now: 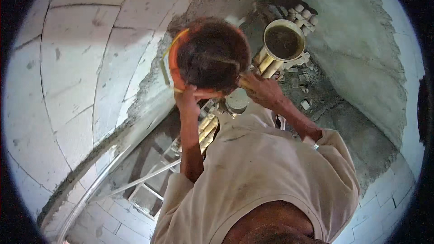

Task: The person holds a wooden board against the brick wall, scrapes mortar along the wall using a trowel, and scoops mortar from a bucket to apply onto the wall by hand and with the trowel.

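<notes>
The left hand [186, 99] is closed on the near left rim of an orange bucket [174, 65], fingers mostly hidden at its edge. The right hand [263, 91] is at the right side of the same rim with its fingers bent in; I cannot tell whether they grip the rim or something small beside it. The bucket is up in front of the body, between the 2 hands, its mouth facing the camera, and its inside looks dark, too blurred to tell how full it is or of what. The step in hand seems to be holding and steadying the bucket. The next move would call for a sure grip on 2 sides and a level mouth, with care not to knock the things close by. Just below the bucket is a small pail [237, 104] with grey in it, partly covered by the bucket and the shirt [266, 167]. Beyond the right hand a white pail [266, 47] holds something dark grey, with 2 pale poles [271, 68] showing beside it. Farther out are rubble [304, 19], a block wall [83, 40] on the left, a rough grey wall [357, 40] on the right, and a pale frame [131, 194] low on the left.
</notes>
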Demonstrator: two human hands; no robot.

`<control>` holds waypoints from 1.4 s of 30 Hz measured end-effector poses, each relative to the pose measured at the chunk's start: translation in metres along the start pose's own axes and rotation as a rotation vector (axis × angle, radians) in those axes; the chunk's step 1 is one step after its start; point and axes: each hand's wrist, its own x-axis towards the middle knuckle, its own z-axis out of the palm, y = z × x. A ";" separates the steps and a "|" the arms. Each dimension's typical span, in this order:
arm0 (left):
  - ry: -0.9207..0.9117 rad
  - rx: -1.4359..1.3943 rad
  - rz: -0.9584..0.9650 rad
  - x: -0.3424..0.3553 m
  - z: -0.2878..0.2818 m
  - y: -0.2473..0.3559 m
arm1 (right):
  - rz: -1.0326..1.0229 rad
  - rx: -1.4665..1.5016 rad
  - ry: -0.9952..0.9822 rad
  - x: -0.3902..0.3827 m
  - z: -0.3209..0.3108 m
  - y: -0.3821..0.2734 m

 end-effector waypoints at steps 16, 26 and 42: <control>-0.083 0.214 0.136 -0.052 0.044 0.040 | -0.104 -0.119 0.116 0.038 -0.008 0.043; -0.134 0.452 0.156 -0.053 0.032 0.010 | -0.265 0.250 -0.051 0.016 0.040 0.039; -0.043 0.056 0.006 0.006 0.024 -0.004 | 0.252 1.238 0.003 -0.017 -0.025 0.009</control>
